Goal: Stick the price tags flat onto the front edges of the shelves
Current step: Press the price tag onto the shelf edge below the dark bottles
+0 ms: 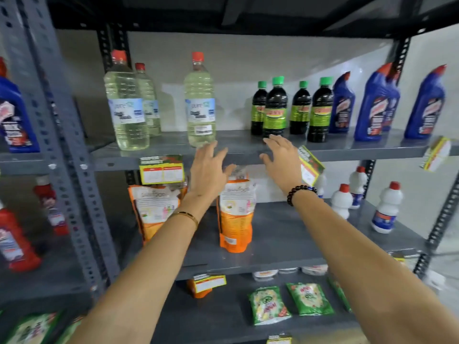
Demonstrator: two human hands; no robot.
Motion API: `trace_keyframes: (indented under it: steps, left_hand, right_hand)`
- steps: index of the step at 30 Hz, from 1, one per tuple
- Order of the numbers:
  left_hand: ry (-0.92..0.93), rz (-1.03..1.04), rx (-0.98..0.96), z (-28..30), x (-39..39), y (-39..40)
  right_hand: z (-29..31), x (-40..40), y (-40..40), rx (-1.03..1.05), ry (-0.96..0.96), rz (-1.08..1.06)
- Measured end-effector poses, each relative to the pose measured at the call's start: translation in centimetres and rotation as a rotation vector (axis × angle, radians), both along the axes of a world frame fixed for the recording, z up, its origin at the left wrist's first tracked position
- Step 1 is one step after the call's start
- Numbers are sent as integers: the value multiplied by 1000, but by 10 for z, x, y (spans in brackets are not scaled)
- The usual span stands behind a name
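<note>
Yellow-edged price tag [161,170], text prob. blurred

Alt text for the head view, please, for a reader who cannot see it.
Both hands, left hand and right hand, reach open toward the grey shelf edge between two hanging price tags; bottles stand above, orange pouches below.

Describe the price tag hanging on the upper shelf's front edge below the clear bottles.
The price tag is a rectangular card with a yellow border, a dark green header band carrying blurred white lettering, and two pale boxes topped by red strips. It looks like thin paper or card. It hangs roughly flat and nearly level from the grey upper shelf, its lower part overlapping the orange pouch behind. Neither hand touches it; the left hand is just to its right.
</note>
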State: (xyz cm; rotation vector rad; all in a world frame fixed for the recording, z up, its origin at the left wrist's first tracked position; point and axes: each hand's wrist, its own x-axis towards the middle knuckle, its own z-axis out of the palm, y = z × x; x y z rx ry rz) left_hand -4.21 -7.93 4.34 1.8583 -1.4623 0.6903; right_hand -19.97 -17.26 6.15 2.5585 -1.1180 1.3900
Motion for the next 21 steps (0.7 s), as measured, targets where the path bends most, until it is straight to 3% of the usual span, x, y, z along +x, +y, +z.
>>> trace_keyframes:
  steps: [7,12,21]
  left_hand:
    - [-88,-135,89,7,-103,-84]
    - [-209,-81,96,19,-145,-124]
    - [-175,69,172,26,-165,-140]
  right_hand:
    - [-21,-111,-64,73,24,-157]
    - [-43,-147,-100,102,92,-88]
    - [-49,-148,-119,70,43,81]
